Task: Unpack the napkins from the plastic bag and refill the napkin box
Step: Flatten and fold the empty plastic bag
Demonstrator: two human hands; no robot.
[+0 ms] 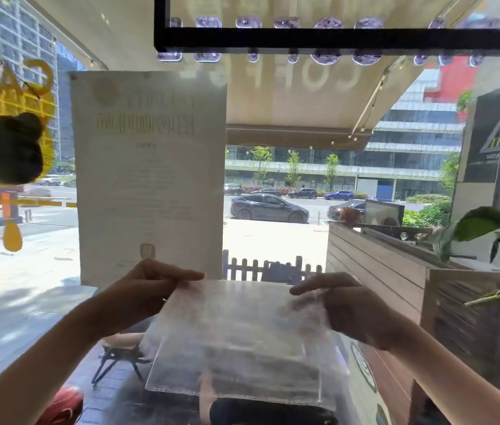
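I hold a clear plastic bag [239,338] up in front of the window with both hands. My left hand [147,289] pinches its top left corner between thumb and fingers. My right hand [346,305] grips the top right edge, partly behind the film. The bag hangs down flat and blurred; a pale stack, perhaps napkins, seems to lie in its lower part, but I cannot tell for sure. No napkin box shows clearly; a dark object [273,412] sits below the bag at the bottom edge.
A glass window is right ahead with a paper notice [150,179] stuck on it and yellow decals [9,142] at left. A black frame [334,38] hangs above. At the right are a wooden planter [395,271] and a leafy plant [481,225].
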